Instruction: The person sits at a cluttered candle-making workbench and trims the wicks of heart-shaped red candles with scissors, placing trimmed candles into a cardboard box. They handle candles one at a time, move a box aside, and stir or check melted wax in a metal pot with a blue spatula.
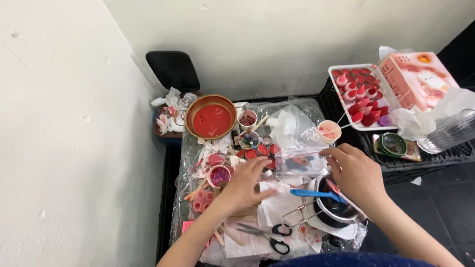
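My left hand (245, 185) and my right hand (355, 170) both grip a clear plastic bag (302, 162) stretched between them, with something dark and reddish inside it. The bag hangs just above a small dark pot (336, 207) that holds a blue-handled spatula (314, 193). Just past my left fingers sit several small red-filled cups (257, 152). A small bowl of pink bits (219, 175) lies left of my left hand. Behind my right hand stands a paper cup with sticks (329, 131).
A brass bowl of red liquid (212, 118) stands at the table's far side. Black-handled scissors (269, 236) lie near the front edge. On a black crate (425, 158) at right rest a white tray of red moulded pieces (360, 96), a pink box (420, 79), tissue, and stacked clear cups (448, 131).
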